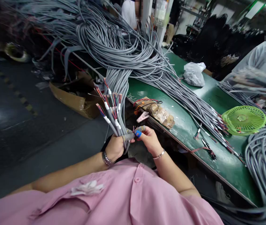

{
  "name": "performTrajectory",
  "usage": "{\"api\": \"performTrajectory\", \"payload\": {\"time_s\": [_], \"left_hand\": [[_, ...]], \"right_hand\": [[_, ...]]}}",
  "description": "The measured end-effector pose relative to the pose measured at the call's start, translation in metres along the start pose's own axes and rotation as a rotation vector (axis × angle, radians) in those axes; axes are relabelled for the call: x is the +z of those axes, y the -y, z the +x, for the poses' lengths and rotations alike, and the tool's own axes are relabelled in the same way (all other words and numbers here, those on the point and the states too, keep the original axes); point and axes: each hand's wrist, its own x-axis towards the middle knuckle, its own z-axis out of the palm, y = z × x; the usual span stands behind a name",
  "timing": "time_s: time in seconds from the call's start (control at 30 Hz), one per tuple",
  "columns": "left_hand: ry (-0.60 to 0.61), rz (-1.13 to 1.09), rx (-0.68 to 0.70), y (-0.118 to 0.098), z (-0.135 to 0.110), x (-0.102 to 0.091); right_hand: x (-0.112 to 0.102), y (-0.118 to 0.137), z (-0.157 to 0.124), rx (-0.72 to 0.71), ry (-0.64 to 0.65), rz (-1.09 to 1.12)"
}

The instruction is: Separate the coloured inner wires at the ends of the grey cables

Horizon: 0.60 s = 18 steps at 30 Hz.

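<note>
My left hand [115, 147] is closed around a bunch of grey cables [121, 120] in front of my body. Their stripped ends, with coloured wires and white bands, stick up above the fist. Beside it, my right hand [150, 142] pinches at the thin coloured wires [134, 128] of one cable end lying across the left fingers. Tape wraps some fingertips, and a blue cover [138, 133] sits on the right thumb. The cables run up from my hands to a big coiled heap [123, 47] on the green table [182, 103].
A pink clip [142, 117] and a taped block [158, 111] sit at the table edge. Further right are a green plastic basket [244, 120], pliers [208, 148] and more cables. A cardboard box [74, 98] stands on the floor at left. Another person [257, 65] handles cables across the table.
</note>
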Motion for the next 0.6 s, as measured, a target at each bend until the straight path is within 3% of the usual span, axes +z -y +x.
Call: {"api": "performTrajectory", "payload": {"time_s": [0.27, 0.47, 0.6], "left_hand": [[0.228, 0.261, -0.03, -0.001, 0.0, -0.018], [0.134, 0.124, -0.049, 0.0, -0.001, -0.011], [0.071, 0.045, -0.019, 0.002, -0.001, -0.005]], "right_hand": [[-0.002, 0.004, -0.002, 0.071, 0.188, -0.023], [0.004, 0.0, -0.003, 0.024, 0.002, -0.041], [0.009, -0.004, -0.003, 0.019, -0.042, 0.027]]}}
